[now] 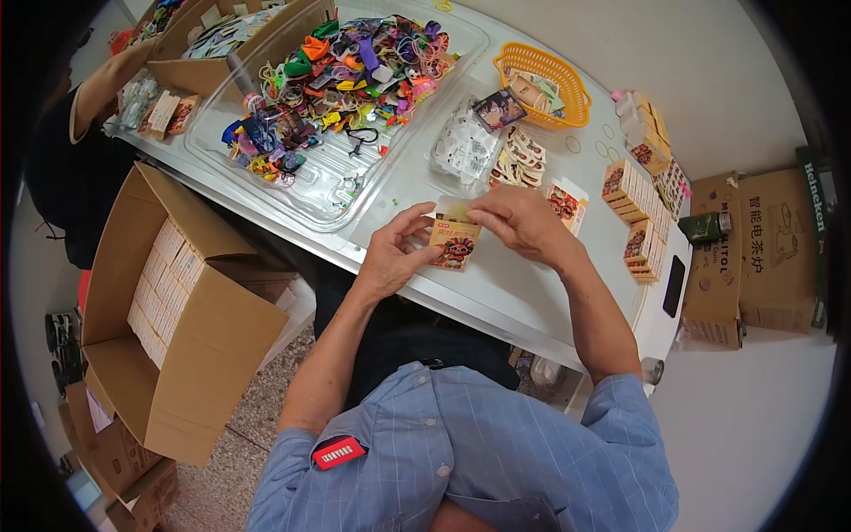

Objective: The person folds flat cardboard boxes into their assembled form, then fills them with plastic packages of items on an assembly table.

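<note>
My left hand [394, 255] holds a small orange printed box [456, 243] upright near the table's front edge, thumb on its front. A colourful round figure is printed on the box. At the box's top my right hand [521, 220] is closed in a pinch; a pale, slightly blurred bit shows by its fingertips, too small to make out. Just beyond the hands lie a pile of printed cut-out cards [521, 161] and a clear bag of white pieces [464, 146]. A similar flat box [566, 206] lies beside my right wrist.
A clear tray [341, 206] full of colourful trinkets stands far left of centre. A yellow basket [567, 75] holds cards and packets. Rows of small boxes [628, 192] stand right, near a black phone [673, 285]. An open carton [208, 341] holds packed boxes. Another person's arm [111, 84] reaches in at the left.
</note>
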Motion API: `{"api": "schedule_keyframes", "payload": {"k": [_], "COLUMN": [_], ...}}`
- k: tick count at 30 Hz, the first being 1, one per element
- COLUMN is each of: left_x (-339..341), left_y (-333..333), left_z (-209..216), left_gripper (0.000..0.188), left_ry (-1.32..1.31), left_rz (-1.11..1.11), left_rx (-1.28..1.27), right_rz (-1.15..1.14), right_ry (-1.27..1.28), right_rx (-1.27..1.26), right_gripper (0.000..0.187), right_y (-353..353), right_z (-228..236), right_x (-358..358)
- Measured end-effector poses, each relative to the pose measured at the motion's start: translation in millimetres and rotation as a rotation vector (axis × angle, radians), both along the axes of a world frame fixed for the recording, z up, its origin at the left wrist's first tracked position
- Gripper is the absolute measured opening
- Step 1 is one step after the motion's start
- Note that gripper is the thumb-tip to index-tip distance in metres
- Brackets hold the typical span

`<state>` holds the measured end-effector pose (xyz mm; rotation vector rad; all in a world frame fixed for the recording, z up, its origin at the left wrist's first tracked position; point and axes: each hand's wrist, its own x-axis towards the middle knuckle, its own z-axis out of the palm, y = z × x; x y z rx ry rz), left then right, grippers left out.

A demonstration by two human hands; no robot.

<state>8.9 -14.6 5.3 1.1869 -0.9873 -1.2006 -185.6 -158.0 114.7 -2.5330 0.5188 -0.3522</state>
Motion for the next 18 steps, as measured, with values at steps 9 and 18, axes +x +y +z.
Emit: {"api": "schedule_keyframes", "payload": {"k": [9,18], "left_x": [-1,-1], "left_y": [1,-2], "left_z": [2,-6], "left_gripper": [0.07,0.072], "left_ry": [0.049,0.058], "left_rz": [0.002,0.0], "left_rx": [-0.018,-0.001], "right_rz": [-0.428,-0.454], "right_ry": [-0.131,0.188], "right_rx": [0.017,-0.21], "right_gripper": [0.018,0.023], "right_y": [-39,-85], "right_z": [6,-13], "right_x": [-15,-4]}}
